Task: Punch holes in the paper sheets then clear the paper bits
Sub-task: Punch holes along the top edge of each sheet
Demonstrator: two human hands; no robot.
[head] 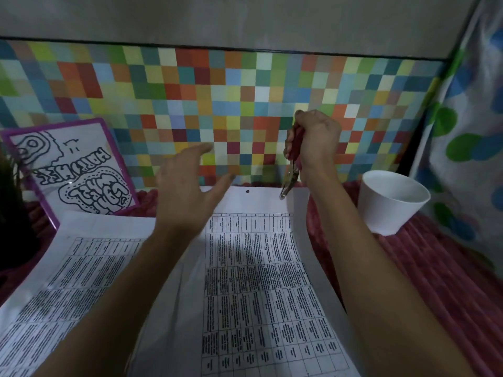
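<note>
The right hand (315,142) grips a red-handled hole punch (292,170), whose tip meets the far edge of the printed sheet (258,281), just right of a punched hole (247,191). The left hand (187,191) is spread open, holding nothing, over the sheet's far left corner. A white cup (392,205) stands right of the sheet, and a second sheet (68,268) lies to its left

One paper sheet (258,281) occupies the centre and lower centre of the frame, on a blanket (435,268). A second sheet (68,281) lies at lower left, just beside the first. A drawing board (73,170) leans at middle left, behind the second sheet. A cup (392,202) stands on the blanket at middle right. The left hand (187,186) is over the central sheet's upper left corner. The right hand (315,142) grips a hole punch (292,164) whose tip meets the sheet's upper edge, right of a punched hole (247,191). A tiled wall (190,91) runs behind.
</note>
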